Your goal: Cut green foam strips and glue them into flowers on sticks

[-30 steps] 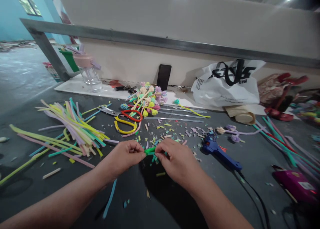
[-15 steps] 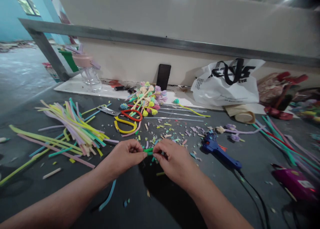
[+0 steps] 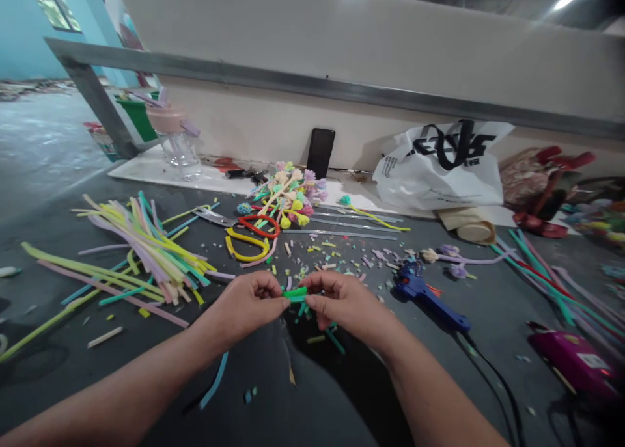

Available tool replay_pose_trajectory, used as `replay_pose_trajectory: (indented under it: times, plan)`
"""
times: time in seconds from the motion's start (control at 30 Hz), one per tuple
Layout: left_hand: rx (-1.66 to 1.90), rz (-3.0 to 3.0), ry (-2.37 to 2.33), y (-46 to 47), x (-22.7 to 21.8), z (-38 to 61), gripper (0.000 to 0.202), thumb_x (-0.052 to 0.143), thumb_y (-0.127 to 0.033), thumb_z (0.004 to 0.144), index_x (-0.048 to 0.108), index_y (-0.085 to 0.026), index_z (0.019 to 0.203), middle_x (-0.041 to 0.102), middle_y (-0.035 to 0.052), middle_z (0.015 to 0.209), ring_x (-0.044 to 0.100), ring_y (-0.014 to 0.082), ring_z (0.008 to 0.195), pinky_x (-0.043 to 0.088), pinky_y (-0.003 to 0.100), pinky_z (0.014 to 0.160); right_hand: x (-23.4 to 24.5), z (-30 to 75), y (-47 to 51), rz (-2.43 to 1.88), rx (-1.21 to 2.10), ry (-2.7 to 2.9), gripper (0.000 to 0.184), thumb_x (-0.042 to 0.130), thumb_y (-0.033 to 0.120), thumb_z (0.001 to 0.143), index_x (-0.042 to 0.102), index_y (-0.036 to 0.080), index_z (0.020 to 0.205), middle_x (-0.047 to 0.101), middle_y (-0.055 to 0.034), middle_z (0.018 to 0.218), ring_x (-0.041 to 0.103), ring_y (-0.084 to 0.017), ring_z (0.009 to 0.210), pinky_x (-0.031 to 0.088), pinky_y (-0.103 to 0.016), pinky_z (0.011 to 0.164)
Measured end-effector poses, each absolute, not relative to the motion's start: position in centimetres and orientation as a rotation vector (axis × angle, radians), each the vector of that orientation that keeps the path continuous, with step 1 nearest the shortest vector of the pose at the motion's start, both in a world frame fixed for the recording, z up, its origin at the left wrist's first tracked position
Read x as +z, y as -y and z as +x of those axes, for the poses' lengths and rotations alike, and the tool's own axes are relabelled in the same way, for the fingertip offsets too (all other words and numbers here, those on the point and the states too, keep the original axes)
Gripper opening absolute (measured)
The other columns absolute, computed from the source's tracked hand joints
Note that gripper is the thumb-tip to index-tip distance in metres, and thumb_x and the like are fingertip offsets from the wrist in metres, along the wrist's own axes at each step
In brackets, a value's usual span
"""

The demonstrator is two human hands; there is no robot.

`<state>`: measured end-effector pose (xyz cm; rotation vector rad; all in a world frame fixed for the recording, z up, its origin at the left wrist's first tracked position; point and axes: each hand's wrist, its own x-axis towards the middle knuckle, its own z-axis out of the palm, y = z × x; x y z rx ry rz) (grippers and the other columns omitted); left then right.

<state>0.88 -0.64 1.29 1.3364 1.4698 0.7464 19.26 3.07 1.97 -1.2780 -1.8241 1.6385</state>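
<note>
Working room on the dark desk (image 3: 254,375) is hemmed by the scissors (image 3: 232,224) beyond the hands, a strip bundle (image 3: 156,248) at left and the blue glue gun (image 3: 432,300) at right; more surface lies between the forearms. Both hands point inward, low. The left hand (image 3: 251,300) pinches the green piece (image 3: 295,294) between them; the right hand (image 3: 349,304) has its fingers narrowly parted at the other end, grip impossible to tell.

No txt legible. Blk lettering (image 3: 484,146) on white bag (image 3: 439,190) part-hidden; label (image 3: 592,361) on purple box (image 3: 556,352) too sm.
</note>
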Motion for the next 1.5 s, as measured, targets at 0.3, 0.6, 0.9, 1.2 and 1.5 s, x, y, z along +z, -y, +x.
replay_pose_trajectory:
  times: [0.3,0.6,0.9,1.2,1.5]
  plan:
    - [0.752,1.375,-1.493,0.7,1.0,1.1,0.015,0.057,-0.031,0.064,0.053,-0.016,0.061,0.041,-0.0072,0.048,0.035,0.0069,0.045,0.024,0.018,0.044,1.7,18.7,-2.8,-1.257,1.611,1.788,0.006,0.054,0.014,0.07,0.055,0.017,0.075,0.049,0.0083,0.051,0.048,-0.004,0.038,0.037,-0.014,0.039]
    - [0.737,1.447,-1.506,0.6,0.7,1.2,0.014,0.054,-0.029,0.064,0.054,-0.016,0.06,0.041,-0.0065,0.052,0.036,0.0082,0.051,0.027,0.019,0.048,1.3,17.7,-2.4,-1.454,1.438,1.805,0.008,0.052,0.012,0.064,0.055,0.017,0.071,0.047,0.0089,0.05,0.043,-0.003,0.033,0.034,-0.012,0.031]
    - [0.689,1.343,-1.38,0.4,0.4,0.5,0.02,0.056,-0.035,0.068,0.053,-0.015,0.067,0.04,-0.0074,0.05,0.036,0.0065,0.046,0.024,0.017,0.043,2.7,19.7,-3.1,-1.412,1.517,1.848,0.019,0.052,0.022,0.075,0.051,0.021,0.094,0.056,0.0042,0.072,0.045,-0.002,0.032,0.035,-0.013,0.03]
    - [0.625,1.061,-1.264,0.8,1.2,-0.1,0.033,0.057,-0.049,0.068,0.044,-0.019,0.07,0.035,-0.0107,0.04,0.021,0.003,0.033,0.013,0.014,0.032,3.2,23.6,-4.2,-1.439,0.941,2.479,0.01,0.055,0.012,0.068,0.061,0.02,0.067,0.059,0.0035,0.065,0.052,-0.009,0.055,0.036,-0.018,0.048]
    - [0.587,1.047,-1.242,0.7,0.8,-0.2,0.032,0.055,-0.047,0.072,0.045,-0.017,0.065,0.037,-0.0091,0.041,0.024,0.0023,0.033,0.015,0.013,0.031,3.6,23.2,-3.1,-1.412,0.809,2.676,0.011,0.057,0.009,0.065,0.06,0.02,0.065,0.058,0.0017,0.064,0.053,-0.011,0.059,0.031,-0.019,0.049]
